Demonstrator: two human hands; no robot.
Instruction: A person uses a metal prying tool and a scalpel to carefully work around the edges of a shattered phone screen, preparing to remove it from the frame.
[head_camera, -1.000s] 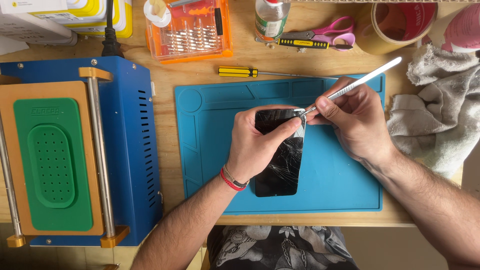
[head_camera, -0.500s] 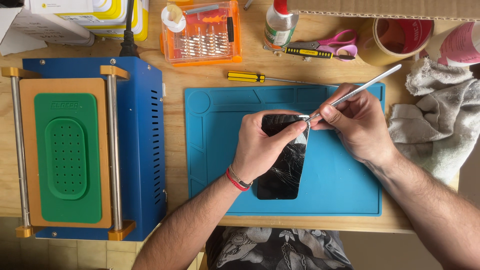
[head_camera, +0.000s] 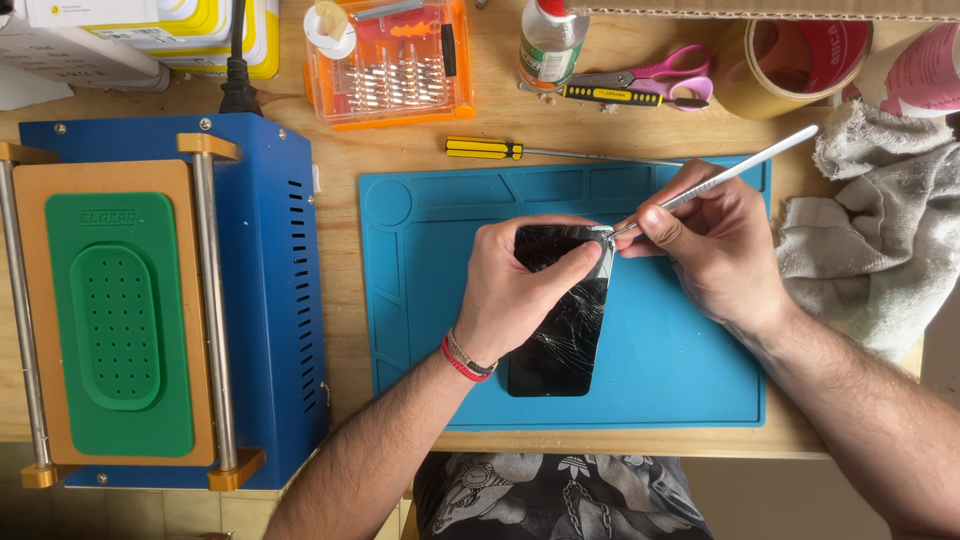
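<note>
A black phone with a cracked screen lies on a blue work mat. My left hand grips the phone's upper half, fingers curled over its top edge. My right hand holds a thin metal pry tool like a pen. The tool's tip touches the phone's top right corner, next to my left fingertips. Its other end points up and right, past the mat's corner.
A blue machine with a green pad stands at the left. Behind the mat lie a yellow screwdriver, an orange bit case, a bottle, pink scissors and a tape roll. A grey cloth lies at right.
The view has shifted slightly, so the scene sits a little to the right and lower. Both hands keep the same hold at the phone's top corner.
</note>
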